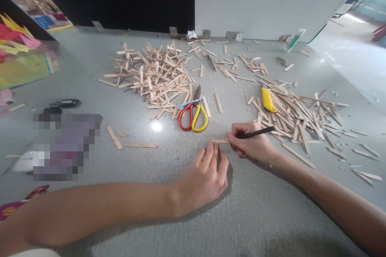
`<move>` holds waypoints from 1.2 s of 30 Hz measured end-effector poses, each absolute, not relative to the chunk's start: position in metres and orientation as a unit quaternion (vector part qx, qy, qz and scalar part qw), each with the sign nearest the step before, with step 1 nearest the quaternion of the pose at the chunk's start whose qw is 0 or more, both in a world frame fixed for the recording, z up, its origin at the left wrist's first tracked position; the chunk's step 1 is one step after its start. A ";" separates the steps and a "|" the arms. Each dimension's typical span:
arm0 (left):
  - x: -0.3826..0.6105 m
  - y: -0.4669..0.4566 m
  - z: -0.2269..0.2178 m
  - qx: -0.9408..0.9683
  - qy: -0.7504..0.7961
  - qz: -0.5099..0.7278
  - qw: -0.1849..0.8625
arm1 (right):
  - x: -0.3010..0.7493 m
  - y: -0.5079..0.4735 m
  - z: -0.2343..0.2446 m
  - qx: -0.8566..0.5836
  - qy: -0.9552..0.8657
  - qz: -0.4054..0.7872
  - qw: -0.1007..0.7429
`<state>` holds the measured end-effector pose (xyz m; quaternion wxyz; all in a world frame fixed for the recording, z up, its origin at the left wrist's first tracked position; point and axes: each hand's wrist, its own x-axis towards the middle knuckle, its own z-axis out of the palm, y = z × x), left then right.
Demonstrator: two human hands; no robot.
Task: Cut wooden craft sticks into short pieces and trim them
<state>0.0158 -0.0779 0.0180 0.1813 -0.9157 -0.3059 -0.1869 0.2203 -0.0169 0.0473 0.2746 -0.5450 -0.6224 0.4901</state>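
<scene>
A short wooden craft stick [221,141] lies on the grey table in front of me. The fingertips of my left hand [209,172] press its left end down, with the fingers bent close together. Wrapped round a black pen [261,131], my right hand [251,142] rests at the stick's right end. The pen's tip is hidden behind my fingers. Just beyond the hands lie scissors [193,117] with one red and one yellow handle loop, blades pointing away from me.
A heap of craft sticks [163,72] lies beyond the scissors. On the right, a yellow cutter [267,99] rests on cut stick pieces [298,112]. Loose sticks [141,145] and a mouse [24,162] are at left. A black and white panel [241,0] stands behind.
</scene>
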 end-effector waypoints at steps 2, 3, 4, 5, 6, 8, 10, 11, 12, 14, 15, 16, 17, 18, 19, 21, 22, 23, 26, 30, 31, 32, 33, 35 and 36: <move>0.016 -0.078 0.018 -0.918 -0.305 -0.180 0.177 | 0.221 -0.016 0.048 -0.544 -0.625 0.490 0.271; 0.016 -0.078 0.018 -0.919 -0.305 -0.176 0.176 | 0.221 -0.016 0.048 -0.544 -0.626 0.490 0.268; 0.015 -0.079 0.017 -0.920 -0.305 -0.173 0.176 | 0.221 -0.016 0.048 -0.545 -0.628 0.489 0.264; 0.015 -0.079 0.017 -0.920 -0.304 -0.171 0.175 | 0.221 -0.016 0.048 -0.545 -0.629 0.488 0.261; 0.016 -0.079 0.017 -0.920 -0.304 -0.172 0.176 | 0.222 -0.016 0.048 -0.546 -0.630 0.487 0.259; 0.016 -0.078 0.016 -0.920 -0.303 -0.176 0.175 | 0.222 -0.016 0.048 -0.544 -0.633 0.486 0.259; 0.016 -0.078 0.016 -0.920 -0.302 -0.178 0.171 | 0.222 -0.016 0.048 -0.541 -0.636 0.485 0.262; 0.016 -0.078 0.016 -0.921 -0.302 -0.179 0.170 | 0.222 -0.016 0.047 -0.540 -0.636 0.485 0.264; 0.015 -0.078 0.016 -0.921 -0.302 -0.179 0.169 | 0.222 -0.016 0.047 -0.540 -0.635 0.485 0.265; 0.015 -0.077 0.016 -0.921 -0.300 -0.180 0.170 | 0.222 -0.017 0.046 -0.544 -0.628 0.488 0.268; 0.015 -0.077 0.016 -0.922 -0.298 -0.180 0.171 | 0.222 -0.017 0.046 -0.546 -0.623 0.491 0.271; 0.015 -0.077 0.016 -0.922 -0.297 -0.179 0.172 | 0.221 -0.017 0.046 -0.547 -0.618 0.494 0.274; 0.015 -0.077 0.016 -0.922 -0.297 -0.179 0.173 | 0.221 -0.017 0.046 -0.546 -0.613 0.498 0.278; 0.015 -0.077 0.016 -0.922 -0.297 -0.179 0.172 | 0.221 -0.018 0.046 -0.544 -0.611 0.501 0.283; 0.015 -0.077 0.016 -0.923 -0.297 -0.177 0.170 | 0.220 -0.018 0.046 -0.541 -0.610 0.504 0.286; 0.016 -0.077 0.016 -0.925 -0.296 -0.175 0.165 | 0.219 -0.018 0.047 -0.536 -0.612 0.506 0.287; 0.016 -0.077 0.016 -0.925 -0.295 -0.176 0.163 | 0.218 -0.018 0.047 -0.536 -0.614 0.505 0.286; 0.016 -0.077 0.016 -0.925 -0.296 -0.177 0.163 | 0.217 -0.018 0.047 -0.537 -0.615 0.503 0.284; 0.016 -0.077 0.018 -0.921 -0.298 -0.185 0.167 | 0.217 -0.018 0.045 -0.538 -0.614 0.502 0.284; 0.017 -0.077 0.019 -0.920 -0.298 -0.182 0.176 | 0.217 -0.017 0.041 -0.535 -0.614 0.504 0.289; 0.017 -0.076 0.019 -0.919 -0.298 -0.183 0.179 | 0.218 -0.017 0.041 -0.535 -0.615 0.503 0.288; 0.017 -0.076 0.020 -0.918 -0.299 -0.185 0.181 | 0.218 -0.017 0.040 -0.535 -0.617 0.501 0.287; 0.018 -0.076 0.020 -0.918 -0.300 -0.186 0.182 | 0.218 -0.017 0.039 -0.536 -0.618 0.499 0.287; 0.018 -0.076 0.020 -0.917 -0.301 -0.185 0.183 | 0.218 -0.017 0.039 -0.538 -0.620 0.495 0.286; 0.018 -0.076 0.020 -0.918 -0.301 -0.184 0.183 | 0.218 -0.017 0.038 -0.539 -0.620 0.493 0.285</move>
